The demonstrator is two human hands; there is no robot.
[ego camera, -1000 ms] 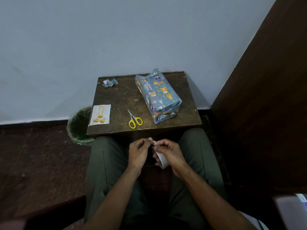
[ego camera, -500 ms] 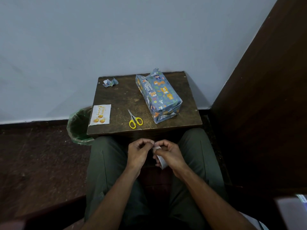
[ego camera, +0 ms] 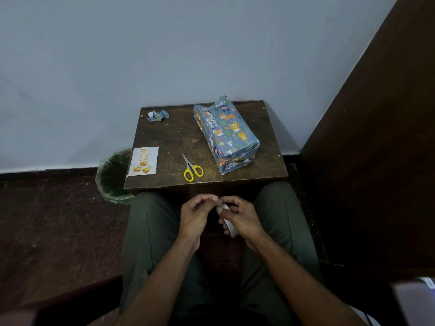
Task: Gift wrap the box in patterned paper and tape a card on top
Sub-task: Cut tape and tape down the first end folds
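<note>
A box wrapped in blue animal-print paper lies on the right half of a small dark wooden table. A white birthday card with gold balloons rests at the table's front left corner. Below the table's front edge, over my lap, my right hand grips a roll of clear tape. My left hand pinches at the tape's end, fingertips touching the right hand's fingertips.
Yellow-handled scissors lie near the table's front edge, between card and box. A crumpled paper scrap sits at the back left. A green-lined bin stands on the floor to the left. A brown wooden panel rises on the right.
Both hands stay over my lap with the tape roll. The fingertips have shifted slightly as they work at the tape's end. Nothing on the table has moved.
</note>
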